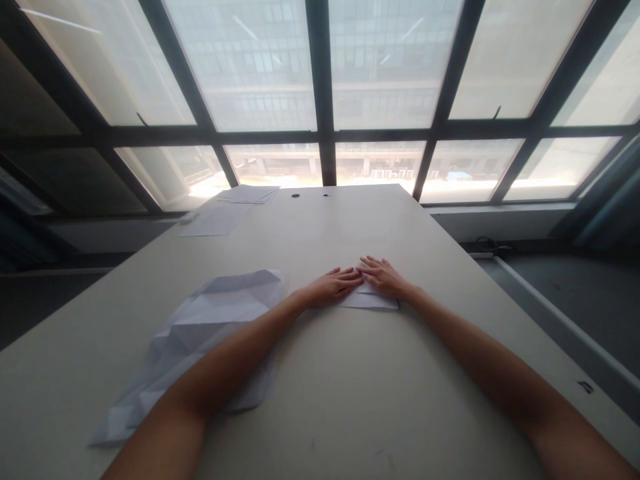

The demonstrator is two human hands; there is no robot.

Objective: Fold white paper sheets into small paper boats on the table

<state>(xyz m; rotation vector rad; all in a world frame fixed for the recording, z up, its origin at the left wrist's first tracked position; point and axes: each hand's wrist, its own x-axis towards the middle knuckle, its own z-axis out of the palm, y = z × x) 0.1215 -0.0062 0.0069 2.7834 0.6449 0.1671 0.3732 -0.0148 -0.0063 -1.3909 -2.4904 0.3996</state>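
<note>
A folded sheet of white paper (370,301) lies flat on the white table (320,373), in front of me. My left hand (334,287) rests on its left part with the fingers stretched out to the right. Over its upper right part lies my right hand (383,276), fingers spread and pointing left. The fingertips of both hands come together near the middle of the paper. Much of the paper is hidden beneath the hands. Left of it, partly behind my left forearm, is a large creased sheet of white paper (215,313) with many fold lines.
Several flat white sheets (210,220) lie at the far left end of the table. Two small dark round spots, one a hole (295,195), show near the far edge. Tall windows (380,67) with dark frames stand beyond. A small dark mark (585,387) is near the right edge.
</note>
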